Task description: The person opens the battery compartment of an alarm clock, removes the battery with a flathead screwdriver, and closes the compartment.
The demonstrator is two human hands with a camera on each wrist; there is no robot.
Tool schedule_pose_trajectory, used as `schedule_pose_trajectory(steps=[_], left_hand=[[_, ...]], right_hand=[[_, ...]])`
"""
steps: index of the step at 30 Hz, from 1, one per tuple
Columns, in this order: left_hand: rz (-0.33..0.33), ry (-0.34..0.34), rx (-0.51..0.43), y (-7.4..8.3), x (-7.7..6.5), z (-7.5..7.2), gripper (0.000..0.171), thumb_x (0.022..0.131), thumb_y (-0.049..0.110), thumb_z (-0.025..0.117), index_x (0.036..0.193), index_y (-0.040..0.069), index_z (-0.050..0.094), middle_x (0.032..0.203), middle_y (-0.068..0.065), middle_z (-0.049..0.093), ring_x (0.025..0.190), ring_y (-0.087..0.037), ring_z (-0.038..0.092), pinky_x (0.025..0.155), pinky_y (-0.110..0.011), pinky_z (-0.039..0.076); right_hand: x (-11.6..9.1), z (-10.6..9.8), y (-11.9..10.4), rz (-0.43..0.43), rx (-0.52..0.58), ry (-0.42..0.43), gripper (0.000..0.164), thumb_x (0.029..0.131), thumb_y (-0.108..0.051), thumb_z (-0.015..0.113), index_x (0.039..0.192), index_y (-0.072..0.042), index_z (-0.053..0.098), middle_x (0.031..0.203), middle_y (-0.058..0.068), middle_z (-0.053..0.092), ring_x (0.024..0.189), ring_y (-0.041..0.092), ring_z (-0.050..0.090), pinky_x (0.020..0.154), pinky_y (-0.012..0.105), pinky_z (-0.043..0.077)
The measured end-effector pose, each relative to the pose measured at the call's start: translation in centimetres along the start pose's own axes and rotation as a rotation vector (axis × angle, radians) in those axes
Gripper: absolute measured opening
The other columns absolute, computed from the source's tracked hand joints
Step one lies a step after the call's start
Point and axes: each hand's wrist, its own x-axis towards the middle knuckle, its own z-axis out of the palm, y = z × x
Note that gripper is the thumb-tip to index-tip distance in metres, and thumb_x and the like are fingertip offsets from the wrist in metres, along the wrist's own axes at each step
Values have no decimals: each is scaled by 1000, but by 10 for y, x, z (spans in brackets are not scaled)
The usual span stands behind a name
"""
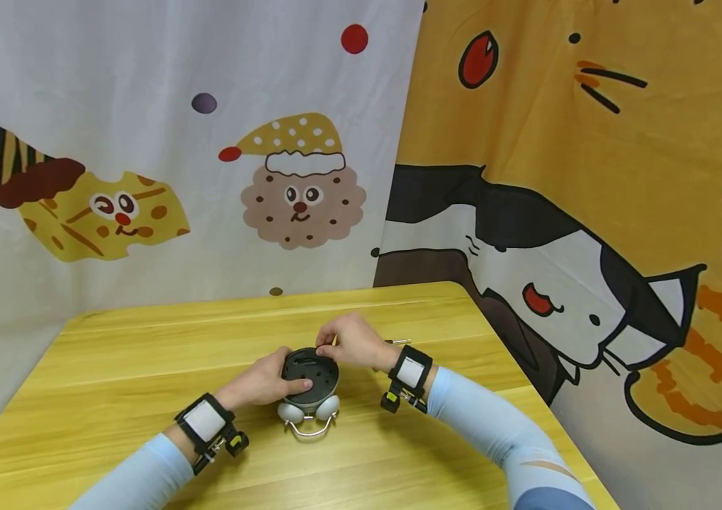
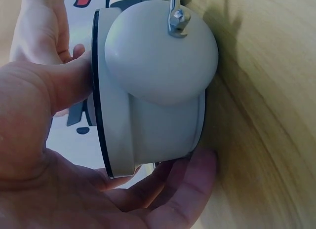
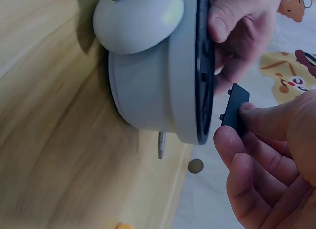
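Observation:
A twin-bell alarm clock (image 1: 316,370) lies face down on the wooden table, its black back turned up and its white bells (image 2: 160,54) and metal handle (image 1: 311,432) toward me. My left hand (image 1: 263,379) grips the clock's left side, thumb on the back and fingers around the white body. Above the clock's far right edge, my right hand (image 1: 351,340) pinches a small black battery cover (image 3: 236,108) between thumb and fingers. Two little tabs stick out along the cover's edge. In the right wrist view the cover is apart from the clock's back. A short metal foot (image 3: 161,145) projects from the body.
A thin tool with a metal shaft (image 1: 400,341) lies on the table (image 1: 163,361) behind my right wrist, partly hidden. An orange object (image 3: 125,226) shows at the bottom of the right wrist view. Printed curtains (image 1: 144,64) hang behind and right of the table.

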Motion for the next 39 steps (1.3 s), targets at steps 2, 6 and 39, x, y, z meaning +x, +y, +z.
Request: schedule_pose_trajectory(steps=[2,6,39], left_hand=[[3,-1,1,-1,1,0,64,96,41,89,136,0,61,121,-15,76,107,-25,71,95,-48,59],[5,-7,-4,-1,1,0,65,96,42,89,136,0,60,123,-16,76,109,-26,71,98,-50,59],[7,-14,-21,0,0,-1,59,97,38,88,132,0,61,121,-14,76,105,-23,70,92,-44,58]], right_hand=[[1,3,-1,0,10,-10,5,102,-22,85,98,-18,86,93,-5,84,76,0,66,67,16,50],[3,6,-2,-20,9,-12,6,102,-20,86,98,-17,85,92,-4,85,77,0,66,67,15,50],[15,20,-7,3,-29,-48,10,105,-22,83,108,-16,90,104,-3,89,92,8,77,77,17,54]])
